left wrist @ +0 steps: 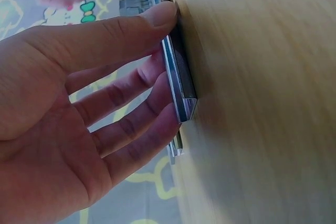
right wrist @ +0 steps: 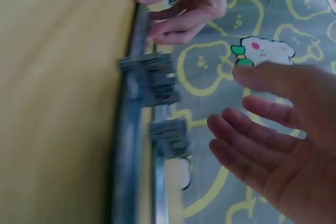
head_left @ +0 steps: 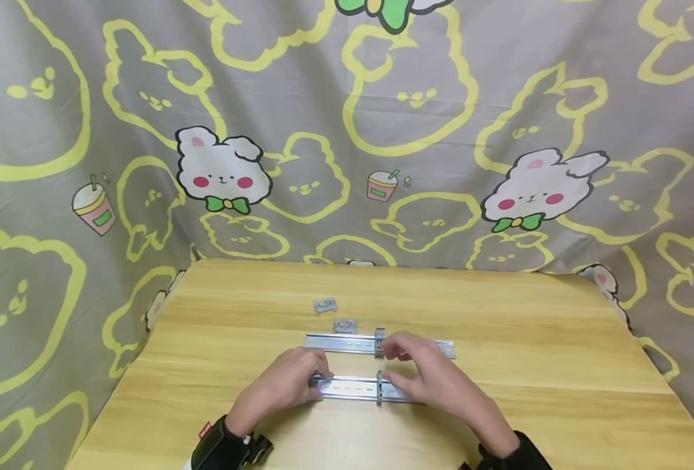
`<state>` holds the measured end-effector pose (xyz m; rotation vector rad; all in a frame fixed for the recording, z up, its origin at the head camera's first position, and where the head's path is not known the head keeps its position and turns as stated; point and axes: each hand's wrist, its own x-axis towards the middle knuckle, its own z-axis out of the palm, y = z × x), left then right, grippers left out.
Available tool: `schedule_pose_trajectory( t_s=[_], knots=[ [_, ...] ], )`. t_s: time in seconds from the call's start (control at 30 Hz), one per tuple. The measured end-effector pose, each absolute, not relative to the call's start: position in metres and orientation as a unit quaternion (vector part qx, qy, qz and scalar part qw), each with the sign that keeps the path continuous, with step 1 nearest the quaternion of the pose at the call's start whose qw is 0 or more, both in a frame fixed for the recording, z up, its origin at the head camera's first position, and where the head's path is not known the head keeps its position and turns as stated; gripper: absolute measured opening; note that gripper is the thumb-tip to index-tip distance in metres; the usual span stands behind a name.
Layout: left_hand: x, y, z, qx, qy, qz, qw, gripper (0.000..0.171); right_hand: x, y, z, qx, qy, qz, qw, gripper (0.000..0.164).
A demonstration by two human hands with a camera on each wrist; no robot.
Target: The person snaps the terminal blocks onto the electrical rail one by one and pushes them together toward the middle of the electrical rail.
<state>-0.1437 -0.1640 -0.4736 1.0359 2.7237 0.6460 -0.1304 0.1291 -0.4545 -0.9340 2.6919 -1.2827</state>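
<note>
Two slotted metal DIN rails lie parallel on the table, a near rail [head_left: 349, 389] and a far rail [head_left: 342, 343]. My left hand [head_left: 292, 377] grips the left end of the near rail, thumb on the front edge and fingers behind it, as the left wrist view also shows. A grey terminal block [right wrist: 152, 80] is mounted across the near rail. Another grey terminal block [right wrist: 170, 137] stands on the far rail. To the right of both blocks my right hand [head_left: 431, 373] hovers with fingers loosely bent and apart, holding nothing; it hides part of both rails.
Behind the far rail, two loose grey terminal blocks lie flat: one [head_left: 345, 325] close to the rail, another [head_left: 325, 305] farther back and left. A patterned curtain [head_left: 299, 215] hangs around the back and sides of the wooden table [head_left: 558, 326].
</note>
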Motion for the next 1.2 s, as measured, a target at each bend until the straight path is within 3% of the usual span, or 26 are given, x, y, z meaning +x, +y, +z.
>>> schedule_pose_trajectory(
  t_s=[0.27,0.53,0.73,1.2],
  knots=[
    [-0.147,-0.165,-0.472,0.343,0.912,0.211,0.077,0.027,-0.165,0.092,-0.419,-0.239,0.914,-0.325,-0.039,0.018],
    [-0.148,-0.166,-0.472,0.341,0.913,0.212,0.078,0.027,-0.207,0.05,-0.409,-0.224,0.947,-0.228,0.033,0.018],
    [-0.147,-0.167,-0.474,0.346,0.911,0.215,0.07,0.027,-0.225,0.022,-0.409,-0.191,0.968,-0.125,0.103,0.033],
    [-0.145,-0.165,-0.474,0.359,0.904,0.22,0.066,0.027,-0.243,-0.003,-0.433,-0.096,0.984,-0.043,0.147,0.044]
  ],
)
